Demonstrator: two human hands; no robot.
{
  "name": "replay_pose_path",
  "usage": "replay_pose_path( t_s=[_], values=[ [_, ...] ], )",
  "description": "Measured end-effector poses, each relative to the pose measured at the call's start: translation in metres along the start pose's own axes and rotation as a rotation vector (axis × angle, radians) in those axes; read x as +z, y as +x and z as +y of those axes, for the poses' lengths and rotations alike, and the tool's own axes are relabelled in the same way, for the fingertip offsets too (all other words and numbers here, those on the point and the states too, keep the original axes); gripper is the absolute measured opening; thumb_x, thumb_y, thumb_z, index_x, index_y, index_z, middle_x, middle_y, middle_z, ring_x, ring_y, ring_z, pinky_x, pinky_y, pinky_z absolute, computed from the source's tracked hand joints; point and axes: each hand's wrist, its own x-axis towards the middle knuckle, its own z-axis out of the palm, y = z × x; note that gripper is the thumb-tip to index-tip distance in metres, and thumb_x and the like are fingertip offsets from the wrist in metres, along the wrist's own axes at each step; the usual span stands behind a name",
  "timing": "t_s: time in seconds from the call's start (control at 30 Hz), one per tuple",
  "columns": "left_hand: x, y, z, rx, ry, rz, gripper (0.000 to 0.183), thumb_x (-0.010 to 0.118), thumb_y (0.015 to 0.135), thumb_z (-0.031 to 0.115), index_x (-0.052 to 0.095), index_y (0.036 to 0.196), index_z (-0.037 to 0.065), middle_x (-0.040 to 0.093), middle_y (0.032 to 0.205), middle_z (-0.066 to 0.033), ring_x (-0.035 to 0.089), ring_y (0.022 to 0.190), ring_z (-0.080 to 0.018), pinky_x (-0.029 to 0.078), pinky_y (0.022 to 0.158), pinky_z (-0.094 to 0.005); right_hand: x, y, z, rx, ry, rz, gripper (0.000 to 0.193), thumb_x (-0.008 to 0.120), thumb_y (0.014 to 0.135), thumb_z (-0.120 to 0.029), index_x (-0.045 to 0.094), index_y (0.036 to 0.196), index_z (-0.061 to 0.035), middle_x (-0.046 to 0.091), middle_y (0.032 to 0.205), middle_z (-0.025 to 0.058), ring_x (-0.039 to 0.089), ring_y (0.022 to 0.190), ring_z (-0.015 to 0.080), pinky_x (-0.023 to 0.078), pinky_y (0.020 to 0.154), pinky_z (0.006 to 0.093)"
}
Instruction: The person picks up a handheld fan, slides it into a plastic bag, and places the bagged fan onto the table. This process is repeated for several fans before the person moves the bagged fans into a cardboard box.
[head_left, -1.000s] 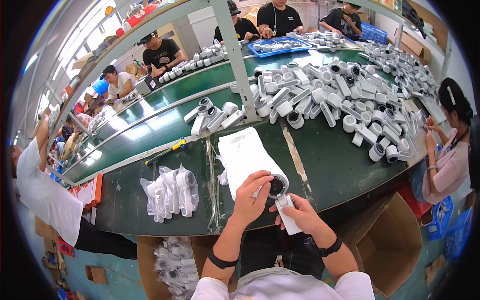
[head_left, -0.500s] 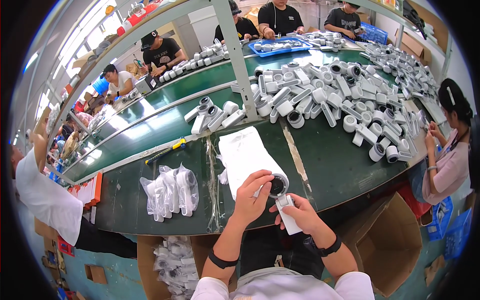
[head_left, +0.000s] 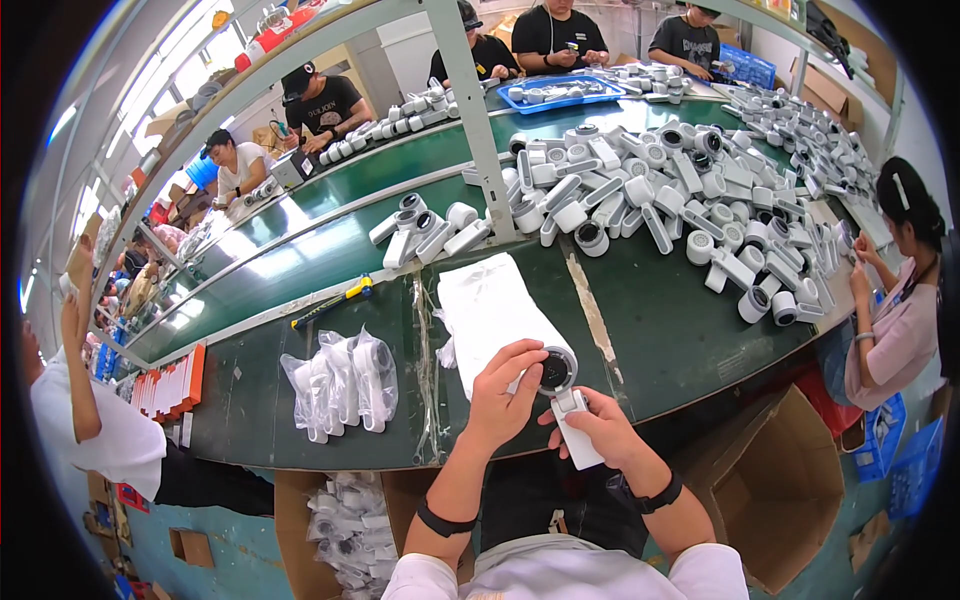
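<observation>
Just past the table's near edge I hold a white handheld fan (head_left: 575,432), its round dark-faced head tilted up toward me. My right hand (head_left: 608,428) is wrapped round its handle, thumb on the front. My left hand (head_left: 503,395) is closed on the head's left rim, fingertips at the edge of the dark face. Right behind the fan lies a stack of white plastic bags (head_left: 500,310). To the left, several fans in clear bags (head_left: 345,385) lie side by side on the green table.
A large pile of fans (head_left: 650,185) spreads over the back right. A yellow-and-black tool (head_left: 335,300) lies left. A metal post (head_left: 470,120) rises from the table. Open cartons stand below: one with bagged fans (head_left: 345,530), another (head_left: 775,490) right. Co-workers work around the table.
My hands and the fan look unmoved. The co-worker at the left edge has shifted their raised arms, and a co-worker at the far side has lifted their hands from the blue tray.
</observation>
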Motion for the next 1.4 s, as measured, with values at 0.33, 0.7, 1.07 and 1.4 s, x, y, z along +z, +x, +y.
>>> replay_pose_path(
  t_s=[0.33,0.7,1.07,1.4],
  values=[
    [-0.001,-0.002,-0.008,-0.053,-0.028,0.021,0.026,0.066,0.09,0.009,0.064,0.116,0.003,0.066,0.112,-0.0129,0.065,0.099,-0.0233,0.051,0.083,-0.0334,0.001,0.0,0.002,-0.028,-0.053,0.012,0.032,0.049,0.09,-0.002,0.049,0.122,0.0032,0.065,0.109,0.021,0.069,0.076,0.0234,0.058,0.063,0.0328],
    [-0.033,-0.021,-0.033,0.127,0.709,-0.175,0.034,0.084,0.067,0.017,0.07,0.097,0.008,0.065,0.094,-0.0071,0.058,0.091,-0.0269,0.048,0.079,-0.0379,-0.02,-0.007,0.0,-0.079,0.03,0.113,0.039,0.056,0.086,-0.001,0.047,0.125,0.0001,0.064,0.116,0.0175,0.066,0.08,0.021,0.057,0.067,0.0332],
    [-0.023,-0.013,-0.044,0.145,0.862,-0.2,0.022,0.078,0.075,0.024,0.07,0.092,0.011,0.063,0.086,-0.0007,0.058,0.086,-0.0242,0.044,0.076,-0.0386,-0.026,-0.013,-0.004,-0.134,-0.082,0.175,0.04,0.057,0.082,0.001,0.051,0.121,-0.0004,0.067,0.101,0.0138,0.063,0.065,0.0162,0.052,0.057,0.0292],
    [-0.03,-0.002,-0.057,0.072,0.672,-0.165,0.012,0.07,0.083,0.018,0.07,0.089,0.007,0.066,0.084,-0.0073,0.06,0.081,-0.0278,0.046,0.072,-0.0387,-0.021,-0.012,-0.004,-0.113,-0.105,0.183,0.032,0.063,0.085,-0.003,0.053,0.115,0.0018,0.069,0.096,0.0108,0.061,0.064,0.0129,0.05,0.058,0.0273]
  ],
)
